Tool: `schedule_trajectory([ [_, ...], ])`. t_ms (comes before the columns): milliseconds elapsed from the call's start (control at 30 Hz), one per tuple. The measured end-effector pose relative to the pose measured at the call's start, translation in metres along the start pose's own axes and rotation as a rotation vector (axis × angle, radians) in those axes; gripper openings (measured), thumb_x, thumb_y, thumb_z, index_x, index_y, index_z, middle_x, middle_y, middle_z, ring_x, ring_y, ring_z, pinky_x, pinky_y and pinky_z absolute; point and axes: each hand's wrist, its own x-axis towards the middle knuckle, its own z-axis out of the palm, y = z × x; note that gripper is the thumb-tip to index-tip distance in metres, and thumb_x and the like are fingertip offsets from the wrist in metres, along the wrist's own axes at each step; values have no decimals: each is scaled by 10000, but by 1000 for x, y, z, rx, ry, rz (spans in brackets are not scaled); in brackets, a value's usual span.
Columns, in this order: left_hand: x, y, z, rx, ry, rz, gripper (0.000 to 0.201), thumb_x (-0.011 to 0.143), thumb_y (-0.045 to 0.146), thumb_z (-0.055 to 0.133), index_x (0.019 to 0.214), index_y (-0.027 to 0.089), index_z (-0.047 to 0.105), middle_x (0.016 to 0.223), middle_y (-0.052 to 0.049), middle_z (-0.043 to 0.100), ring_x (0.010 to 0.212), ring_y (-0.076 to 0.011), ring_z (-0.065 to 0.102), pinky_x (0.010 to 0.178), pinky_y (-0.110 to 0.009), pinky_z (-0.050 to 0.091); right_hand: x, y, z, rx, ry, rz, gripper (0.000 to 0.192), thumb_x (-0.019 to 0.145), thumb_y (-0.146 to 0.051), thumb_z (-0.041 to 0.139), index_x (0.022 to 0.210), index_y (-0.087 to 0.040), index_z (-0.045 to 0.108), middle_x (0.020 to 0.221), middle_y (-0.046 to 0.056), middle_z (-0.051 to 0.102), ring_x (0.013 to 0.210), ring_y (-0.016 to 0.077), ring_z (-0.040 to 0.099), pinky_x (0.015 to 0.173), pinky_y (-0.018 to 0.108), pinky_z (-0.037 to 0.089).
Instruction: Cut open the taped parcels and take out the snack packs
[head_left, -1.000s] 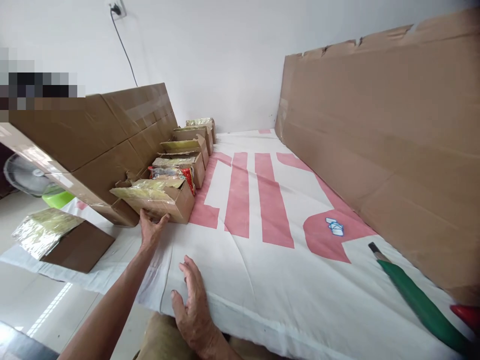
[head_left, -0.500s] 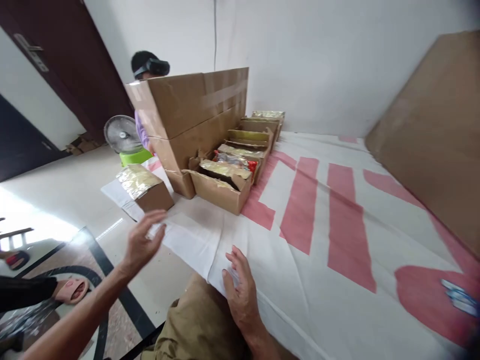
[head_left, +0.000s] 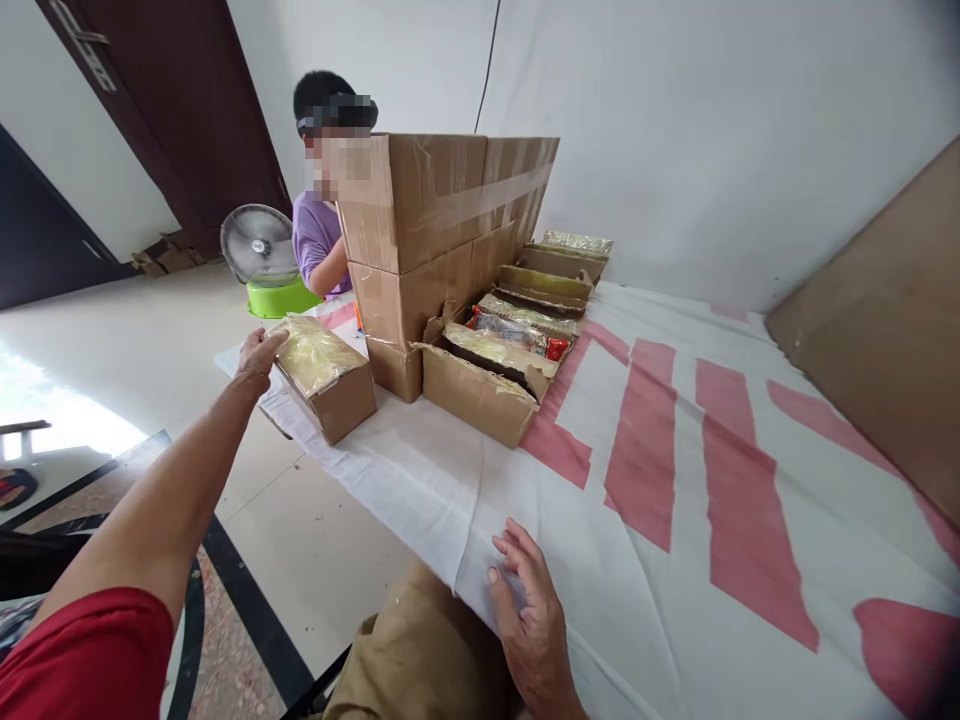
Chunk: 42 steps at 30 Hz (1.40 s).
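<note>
My left hand [head_left: 260, 356] reaches out to a small cardboard box [head_left: 341, 405] with a shiny yellowish film top, near the left edge of the cloth-covered table. Its fingers lie against the box's upper left edge; the thumb is hard to make out. Over the table's front edge hovers my right hand [head_left: 531, 610], loosely curved with fingers apart and nothing in it. Beyond it stands a torn-open cardboard box [head_left: 476, 400], heading a row of opened boxes. One behind it shows red and clear plastic wrapping [head_left: 517, 330].
A tall stack of taped cartons [head_left: 439, 200] stands behind the row. A person in a purple shirt [head_left: 315, 232] is behind it, near a fan [head_left: 259, 245] on a green base. A large cardboard panel [head_left: 877, 330] rises at the right. White cloth with red shapes [head_left: 645, 440] covers the table.
My left hand has moved forward and left from above the table edge onto the film-topped box. My right hand stays much the same. The view has shifted, showing more of the other person.
</note>
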Motion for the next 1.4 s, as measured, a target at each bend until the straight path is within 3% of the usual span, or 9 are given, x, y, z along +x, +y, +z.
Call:
schedule_trajectory([
  [167,-45,-6,-2,-28,-112,-72,823,565,384,749,1311,84,572,982,-61,645,878,-220,628,896,-403,537,8,-8,-2,73,-32,123,375,959,-405,620,1276,-226,710,1380,147,699,1042,261,744,880,414,647],
  [267,-103,-4,-7,-39,-239,-54,749,550,480,763,1199,123,657,930,-45,677,855,-229,639,853,-380,539,13,-22,-4,154,-36,210,526,941,-478,647,1407,-234,632,1316,138,729,967,249,744,807,382,642],
  [367,-169,7,-12,-25,-388,-21,601,594,541,781,1053,156,729,961,-64,738,946,-273,659,896,-376,530,12,-38,-15,231,-47,211,607,966,-552,621,1492,-254,563,1422,145,673,1082,272,728,810,380,632],
  [567,-274,34,5,140,-546,61,699,729,683,681,1194,162,708,1142,-105,774,1110,-350,674,993,-445,516,-12,-50,-64,319,6,158,604,1027,-572,537,1534,-243,528,1527,136,605,1278,291,660,1001,418,592],
  [800,-356,46,54,37,-867,167,672,781,610,695,1296,181,656,1256,-129,724,1168,-339,664,970,-452,544,-42,-21,-138,359,318,218,575,1056,-549,498,1532,-229,534,1533,126,600,1424,313,557,1142,448,499],
  [933,-378,47,71,-75,-1017,80,691,806,587,708,1356,178,623,1259,-143,709,1132,-326,670,1000,-474,536,-49,-11,-168,323,400,233,572,1039,-522,559,1528,-225,529,1527,129,599,1393,312,571,1091,422,521],
  [1033,-383,50,84,-177,-994,18,715,850,583,675,1421,170,560,1351,-148,672,1143,-314,674,1021,-473,534,-49,-8,-172,318,422,214,583,1027,-530,580,1523,-227,532,1526,127,597,1368,309,585,1102,434,504],
  [1200,-392,49,100,-250,-946,75,641,919,523,668,1472,221,549,1476,-97,627,1363,-311,569,1145,-421,453,-47,-1,-158,374,466,165,573,1034,-509,567,1540,-244,526,1501,120,621,1364,315,594,1119,454,480],
  [1400,-398,38,106,-315,-943,54,559,942,484,662,1447,252,599,1453,-53,655,1359,-296,568,1161,-389,427,-54,15,-136,307,535,170,567,1022,-567,551,1478,-232,593,1403,131,682,1320,338,621,1110,483,472],
])
